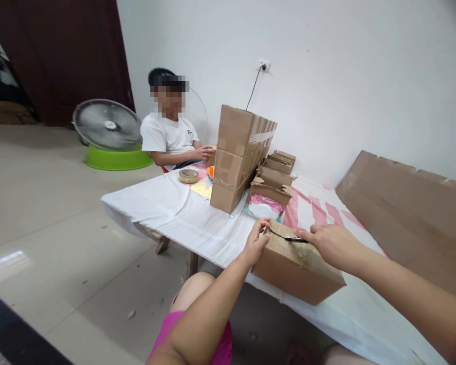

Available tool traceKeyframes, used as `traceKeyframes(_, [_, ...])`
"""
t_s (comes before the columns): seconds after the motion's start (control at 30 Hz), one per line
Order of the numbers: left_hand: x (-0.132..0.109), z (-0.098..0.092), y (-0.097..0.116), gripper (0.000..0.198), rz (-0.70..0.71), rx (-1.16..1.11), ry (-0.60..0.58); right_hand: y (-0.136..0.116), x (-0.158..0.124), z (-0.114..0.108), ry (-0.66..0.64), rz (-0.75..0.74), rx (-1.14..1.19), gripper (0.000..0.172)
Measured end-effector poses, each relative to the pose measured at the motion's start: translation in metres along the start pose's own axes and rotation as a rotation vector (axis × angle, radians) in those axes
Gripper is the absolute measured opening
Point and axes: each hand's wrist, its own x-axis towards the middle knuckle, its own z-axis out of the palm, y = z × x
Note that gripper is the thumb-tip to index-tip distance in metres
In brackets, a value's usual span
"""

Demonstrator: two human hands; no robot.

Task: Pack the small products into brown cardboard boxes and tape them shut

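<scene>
A taped cardboard box [294, 276] lies near the front edge of the cloth-covered table. My left hand [256, 243] grips its left end, fingertips bent over the top corner. In my right hand [327, 246] is a slim dark knife [297, 240], its tip at the top of the box where a dark slit runs along the taped seam. The fingers of the right hand are closed round the handle, which they mostly hide. Just behind the box lies a pink-and-white soft pack [266, 207], in front of an opened carton [271, 190].
Stacked cardboard boxes [230, 170] stand mid-table. A tape roll [188, 176] and a yellow sheet [202, 189] lie left of them. Across the table a person [171, 134] sits holding a small box. A large cardboard sheet [410, 218] leans at right; a fan [108, 124] stands on the floor.
</scene>
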Motion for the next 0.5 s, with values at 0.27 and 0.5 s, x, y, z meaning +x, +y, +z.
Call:
traceKeyframes(0.27, [-0.001,-0.001,0.006,0.023,-0.009,0.046,0.001,0.004,-0.005,-0.012,-0.098,0.024,-0.02,0.057])
traceKeyframes(0.5, [0.0,-0.001,0.006,0.023,-0.01,0.05,0.002,0.016,-0.016,0.002,0.001,0.015,0.009,0.057])
